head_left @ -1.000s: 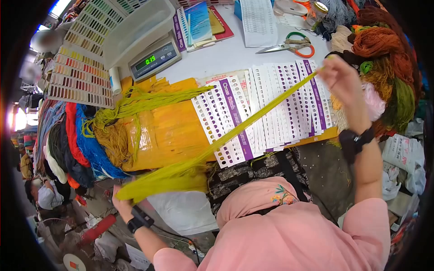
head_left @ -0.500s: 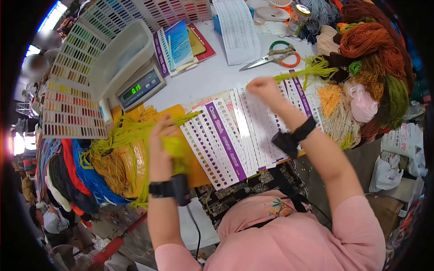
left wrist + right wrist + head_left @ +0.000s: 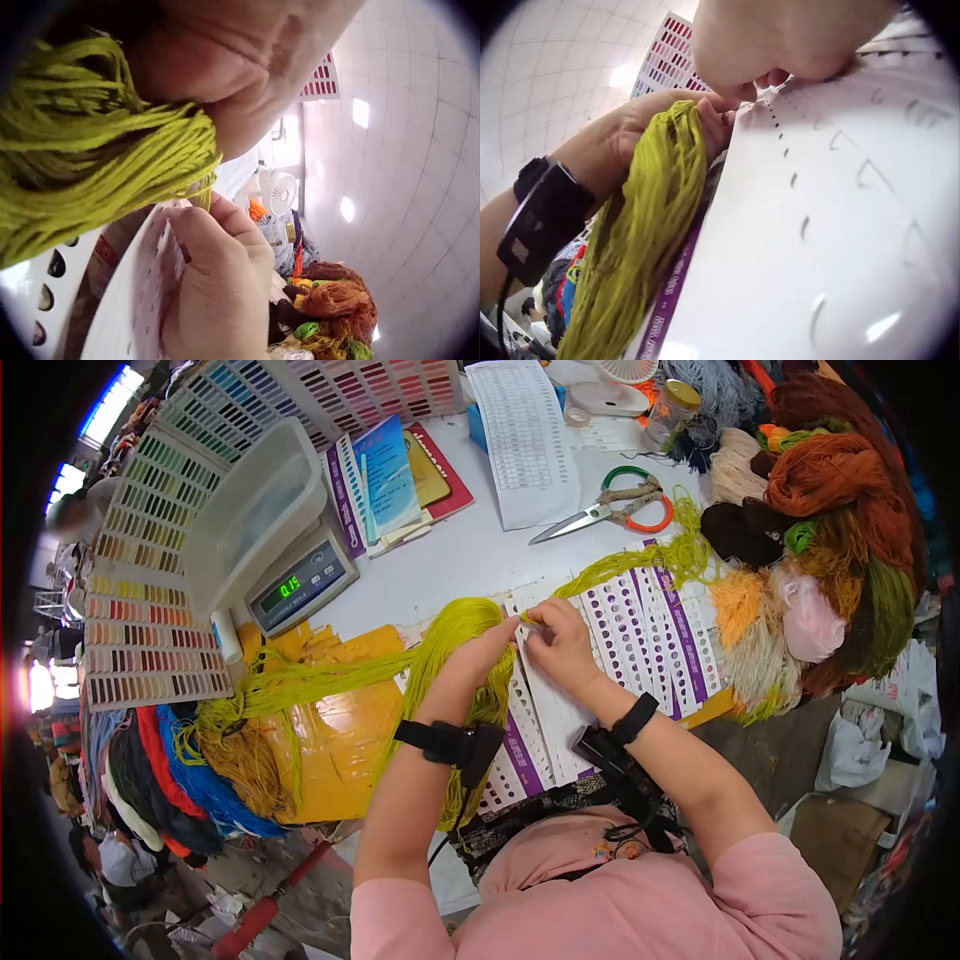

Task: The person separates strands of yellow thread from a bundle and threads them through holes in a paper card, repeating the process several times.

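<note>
A yellow-green thread skein (image 3: pixel 450 650) hangs over my left hand (image 3: pixel 488 652) and droops past the wrist toward the table's near edge. The fingers of that hand hold it near its right end. My right hand (image 3: pixel 565 645) meets the left one and pinches a few strands of the thread (image 3: pixel 201 193) between thumb and forefinger. Under both hands lie white punched thread cards (image 3: pixel 630 630) with purple bands. Loose yellow-green strands (image 3: pixel 620 565) stretch from behind the right hand toward the back right. In the right wrist view, a card's plain white face (image 3: pixel 757 247) fills much of the picture.
A scale (image 3: pixel 300 585) reading 0.15 carries a clear plastic tub (image 3: pixel 260 500). Scissors (image 3: pixel 610 510) lie behind the cards, beside a printed sheet (image 3: pixel 520 450). Coloured yarn hanks (image 3: pixel 835 475) heap up at right. More thread (image 3: pixel 330 675) lies across the yellow board at left.
The hands were wide apart with the skein stretched between them. Both have come together over the cards, the skein now folded over the left hand. Loose strands have come down at the back right.
</note>
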